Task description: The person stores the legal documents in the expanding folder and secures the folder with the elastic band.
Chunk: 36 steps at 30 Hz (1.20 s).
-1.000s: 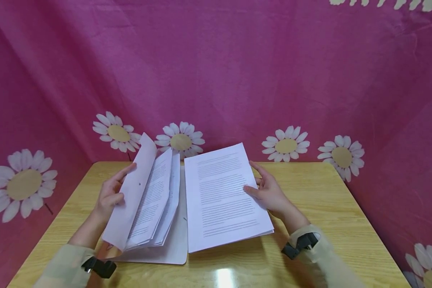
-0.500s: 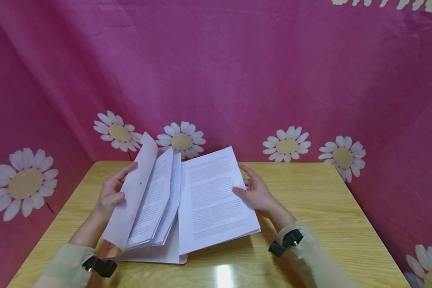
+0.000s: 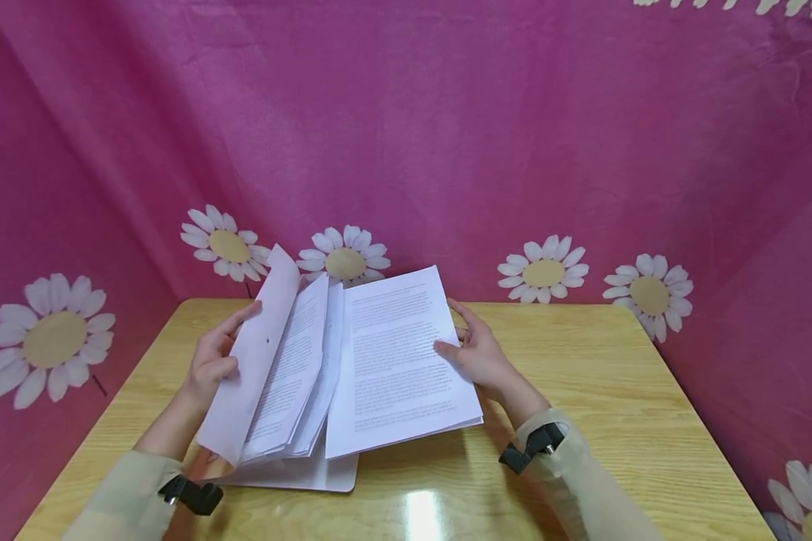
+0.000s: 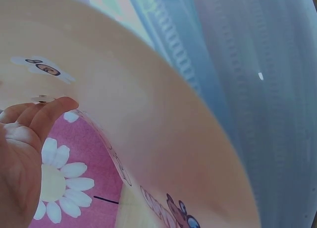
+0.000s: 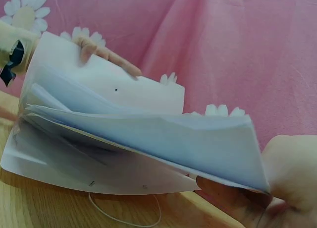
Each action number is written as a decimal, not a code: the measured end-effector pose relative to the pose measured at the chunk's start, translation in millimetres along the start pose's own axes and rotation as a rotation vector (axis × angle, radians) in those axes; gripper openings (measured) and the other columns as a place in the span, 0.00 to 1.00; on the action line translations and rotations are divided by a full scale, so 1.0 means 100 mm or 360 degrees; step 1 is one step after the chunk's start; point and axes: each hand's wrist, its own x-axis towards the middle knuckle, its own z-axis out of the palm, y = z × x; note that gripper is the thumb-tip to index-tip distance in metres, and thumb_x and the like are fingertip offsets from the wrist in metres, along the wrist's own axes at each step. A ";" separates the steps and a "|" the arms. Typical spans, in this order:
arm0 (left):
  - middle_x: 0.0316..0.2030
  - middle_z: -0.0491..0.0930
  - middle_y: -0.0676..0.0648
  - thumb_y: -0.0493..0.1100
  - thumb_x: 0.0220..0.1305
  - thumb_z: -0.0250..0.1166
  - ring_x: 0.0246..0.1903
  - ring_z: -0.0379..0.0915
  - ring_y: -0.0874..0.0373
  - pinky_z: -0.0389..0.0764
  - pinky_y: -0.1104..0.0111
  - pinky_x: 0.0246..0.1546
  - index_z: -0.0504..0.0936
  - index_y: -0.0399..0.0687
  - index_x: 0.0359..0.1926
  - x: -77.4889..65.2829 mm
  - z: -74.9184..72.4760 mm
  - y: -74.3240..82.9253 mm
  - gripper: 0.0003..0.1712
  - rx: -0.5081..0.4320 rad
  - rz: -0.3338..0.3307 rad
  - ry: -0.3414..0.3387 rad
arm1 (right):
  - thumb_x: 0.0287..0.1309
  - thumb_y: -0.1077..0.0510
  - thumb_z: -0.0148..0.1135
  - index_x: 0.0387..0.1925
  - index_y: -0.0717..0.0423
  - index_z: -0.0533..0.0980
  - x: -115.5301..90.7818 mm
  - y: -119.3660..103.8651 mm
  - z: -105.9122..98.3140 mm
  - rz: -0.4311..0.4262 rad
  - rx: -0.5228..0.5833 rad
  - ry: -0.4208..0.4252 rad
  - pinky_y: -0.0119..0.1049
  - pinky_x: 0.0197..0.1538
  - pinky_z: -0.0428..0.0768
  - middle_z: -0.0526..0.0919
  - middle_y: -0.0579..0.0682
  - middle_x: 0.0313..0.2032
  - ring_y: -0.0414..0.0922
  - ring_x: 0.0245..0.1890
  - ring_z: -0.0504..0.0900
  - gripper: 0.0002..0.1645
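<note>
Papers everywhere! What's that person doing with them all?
A person is handling papers at a wooden table. Their left hand holds up the cover of an open folder, with printed sheets leaning inside it. Their right hand grips the right edge of a thin stack of printed pages. Right now that stack is tilted, with its left part over the folder's back and its right part past the folder's edge.

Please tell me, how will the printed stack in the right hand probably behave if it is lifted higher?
The printed stack is probably floppy, since it looks thin in the right wrist view. The right hand grips only one side, so the opposite side may sag. Lower edges look slightly uneven, so it might slide apart.
</note>
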 end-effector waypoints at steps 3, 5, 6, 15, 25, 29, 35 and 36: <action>0.52 0.84 0.42 0.24 0.41 0.49 0.38 0.80 0.56 0.82 0.73 0.26 0.72 0.35 0.74 0.01 0.01 0.00 0.50 -0.0007 -0.0004 0.0002 | 0.69 0.71 0.61 0.85 0.49 0.50 0.01 0.00 -0.02 0.0019 0.0007 0.0025 0.41 0.37 0.88 0.85 0.69 0.50 0.54 0.36 0.91 0.51; 0.52 0.84 0.42 0.24 0.41 0.49 0.38 0.80 0.56 0.82 0.73 0.26 0.72 0.35 0.74 0.01 0.01 0.00 0.50 -0.0011 -0.0007 0.0001 | 0.69 0.71 0.61 0.85 0.49 0.50 0.01 0.00 -0.03 0.0021 0.0004 0.0042 0.41 0.36 0.87 0.86 0.69 0.50 0.54 0.36 0.91 0.51; 0.53 0.84 0.42 0.24 0.41 0.49 0.38 0.80 0.56 0.82 0.73 0.26 0.72 0.35 0.74 0.01 0.01 0.00 0.50 -0.0013 -0.0010 -0.0001 | 0.69 0.71 0.62 0.85 0.49 0.50 0.02 0.00 -0.02 0.0020 0.0004 0.0051 0.41 0.36 0.87 0.86 0.69 0.50 0.54 0.36 0.90 0.51; 0.55 0.83 0.42 0.24 0.45 0.49 0.40 0.81 0.55 0.83 0.73 0.27 0.71 0.35 0.75 0.02 0.00 -0.01 0.49 -0.0069 0.0017 -0.0048 | 0.67 0.73 0.62 0.84 0.53 0.50 0.02 0.03 0.11 -0.0053 -0.0051 0.0090 0.42 0.38 0.88 0.85 0.69 0.50 0.55 0.38 0.90 0.52; 0.49 0.84 0.43 0.24 0.43 0.48 0.35 0.80 0.58 0.80 0.75 0.24 0.72 0.35 0.74 0.03 0.01 -0.02 0.49 -0.0071 0.0051 -0.0036 | 0.67 0.75 0.60 0.84 0.55 0.50 -0.04 0.04 0.17 -0.0046 -0.0022 0.0063 0.43 0.36 0.88 0.85 0.70 0.50 0.55 0.36 0.90 0.51; 0.51 0.84 0.43 0.24 0.44 0.48 0.36 0.80 0.57 0.80 0.75 0.24 0.72 0.34 0.74 0.03 0.02 -0.01 0.49 -0.0069 0.0042 -0.0029 | 0.67 0.75 0.60 0.84 0.53 0.50 -0.05 0.05 0.20 -0.0033 0.0008 0.0030 0.44 0.37 0.88 0.85 0.69 0.51 0.56 0.37 0.90 0.51; 0.52 0.84 0.42 0.24 0.42 0.49 0.37 0.80 0.57 0.80 0.74 0.23 0.72 0.34 0.74 0.03 0.04 0.01 0.49 -0.0017 -0.0003 0.0024 | 0.67 0.74 0.60 0.84 0.53 0.51 -0.06 0.09 0.23 -0.0017 0.0002 0.0011 0.45 0.36 0.88 0.85 0.68 0.49 0.56 0.36 0.90 0.51; 0.51 0.84 0.42 0.24 0.43 0.49 0.37 0.80 0.56 0.80 0.74 0.24 0.72 0.34 0.74 0.02 0.04 0.01 0.49 -0.0019 -0.0007 0.0024 | 0.67 0.75 0.60 0.84 0.53 0.51 -0.06 0.09 0.24 -0.0021 0.0005 0.0024 0.45 0.36 0.88 0.85 0.69 0.49 0.56 0.36 0.90 0.50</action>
